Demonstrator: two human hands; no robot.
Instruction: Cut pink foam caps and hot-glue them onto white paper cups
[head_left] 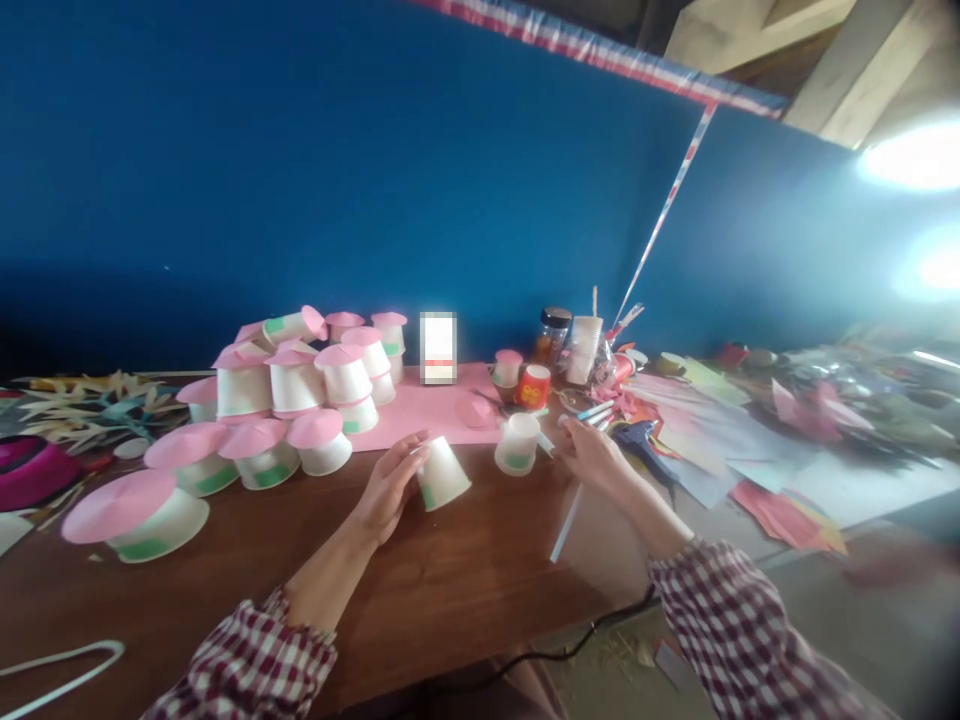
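Note:
My left hand [395,485] is closed around the side of a white paper cup [444,475], turned upside down and tilted, with a green patch low on its wall. A second white paper cup [517,446] with a green patch stands on the table between my hands. My right hand [592,452] is to the right of that cup, fingers pressed together. A small pale piece [546,442] shows beside its fingertips; whether they grip it is unclear. Just beyond the right hand lie thin white and blue sticks [598,412]. A dark blue glue gun [645,445] rests at its right.
Several cups with pink paper cone tops [259,440] are stacked and lined up at the left. A red cup [534,386], a dark-lidded jar [553,335] and pink paper [409,415] are at the back. Coloured paper sheets [787,515] spread rightward. A cable [592,628] hangs by the front edge.

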